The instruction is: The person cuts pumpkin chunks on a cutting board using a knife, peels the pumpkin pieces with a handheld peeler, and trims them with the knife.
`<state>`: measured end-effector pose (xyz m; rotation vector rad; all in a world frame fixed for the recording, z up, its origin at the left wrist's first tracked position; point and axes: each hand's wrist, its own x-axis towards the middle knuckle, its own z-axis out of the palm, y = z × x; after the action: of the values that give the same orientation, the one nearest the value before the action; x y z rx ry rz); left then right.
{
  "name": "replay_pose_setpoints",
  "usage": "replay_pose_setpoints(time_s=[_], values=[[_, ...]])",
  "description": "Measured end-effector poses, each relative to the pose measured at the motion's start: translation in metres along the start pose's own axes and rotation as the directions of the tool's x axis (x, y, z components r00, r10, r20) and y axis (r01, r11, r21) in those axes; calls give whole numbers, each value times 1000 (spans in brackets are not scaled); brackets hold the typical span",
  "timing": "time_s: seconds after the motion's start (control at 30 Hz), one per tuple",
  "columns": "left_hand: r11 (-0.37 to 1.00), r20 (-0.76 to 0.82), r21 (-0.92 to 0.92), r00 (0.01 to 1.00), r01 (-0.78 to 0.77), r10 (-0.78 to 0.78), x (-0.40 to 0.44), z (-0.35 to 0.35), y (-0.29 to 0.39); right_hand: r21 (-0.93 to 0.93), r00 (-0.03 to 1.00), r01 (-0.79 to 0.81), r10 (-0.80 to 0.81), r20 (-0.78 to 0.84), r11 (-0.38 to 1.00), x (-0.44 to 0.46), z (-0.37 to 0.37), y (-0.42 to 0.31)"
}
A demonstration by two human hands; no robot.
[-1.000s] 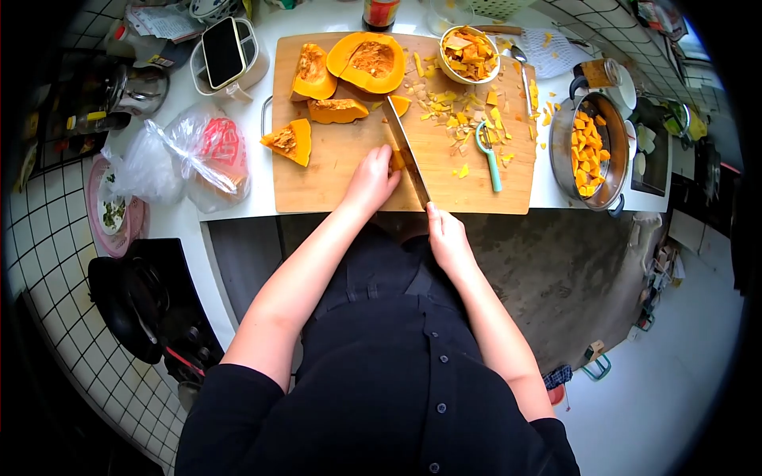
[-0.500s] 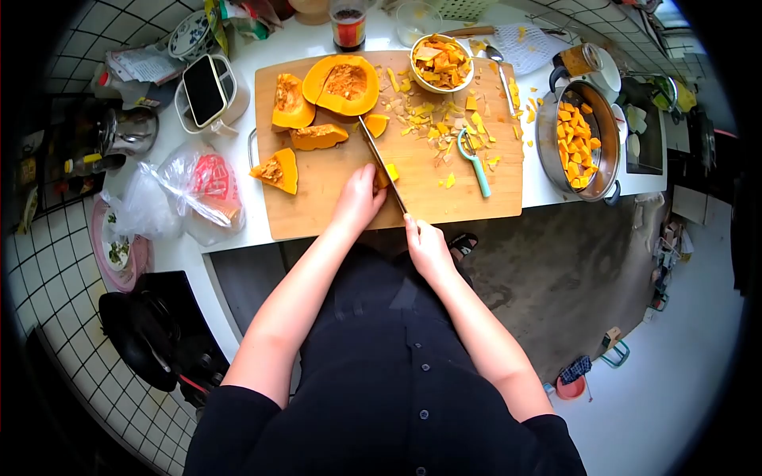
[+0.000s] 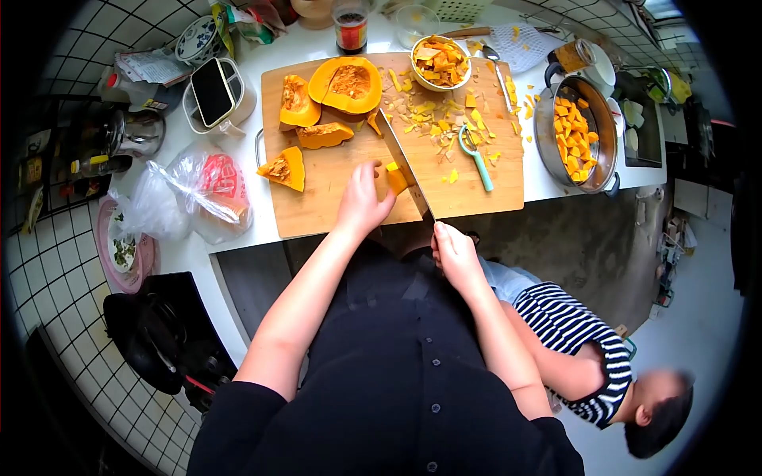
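Observation:
My right hand (image 3: pixel 454 251) grips the handle of a large kitchen knife (image 3: pixel 406 165), whose blade slants up and left over the wooden cutting board (image 3: pixel 333 210). Just left of the blade lies a small pumpkin piece (image 3: pixel 395 179). My left hand (image 3: pixel 365 198) is beside that piece, thumb and fingers apart. Higher on the board are a pumpkin half (image 3: pixel 346 86) with seedy flesh and several wedges, one pumpkin wedge (image 3: pixel 284 170) lying near the left edge. A thin pumpkin piece (image 3: pixel 374 122) touches or nearly touches the knife tip.
Peel scraps surround a turquoise peeler (image 3: pixel 478 163) and a bowl of peelings (image 3: pixel 440 63). On the right, a steel pot (image 3: pixel 606 159) holds pumpkin chunks. Plastic bags (image 3: pixel 208 190) and a phone (image 3: pixel 213 92) are left. Another person in a striped shirt (image 3: pixel 567 321) stands close on my right.
The knife and my right hand have shifted right, and my left hand's fingers have opened away from the small piece. A person in a striped shirt has come into view on the right.

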<state>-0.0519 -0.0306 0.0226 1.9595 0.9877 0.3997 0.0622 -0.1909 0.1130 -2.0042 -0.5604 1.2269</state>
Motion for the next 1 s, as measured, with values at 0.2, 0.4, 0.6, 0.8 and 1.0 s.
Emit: replay_pose_setpoints(time_s=[0.2,0.4,0.6,0.8,1.0], values=[[998,-45,-12,997,-57,56,-10,-10,16,135,990,-144,142,23,980,2,-4,-2],[986,-86,-149,994,-77,64,1,11,21,126,991,-120,110,82,985,12,-20,-6],[984,-125,-165,991,-66,45,21,34,43,46,984,-102,94,151,994,27,-58,-17],[993,-170,-96,982,62,-78,30,49,41,209,897,-332,240,370,920,30,-116,-30],[450,-4,-849,848,278,-531,15,26,10,105,994,-30,19,108,994,43,-167,-4]])
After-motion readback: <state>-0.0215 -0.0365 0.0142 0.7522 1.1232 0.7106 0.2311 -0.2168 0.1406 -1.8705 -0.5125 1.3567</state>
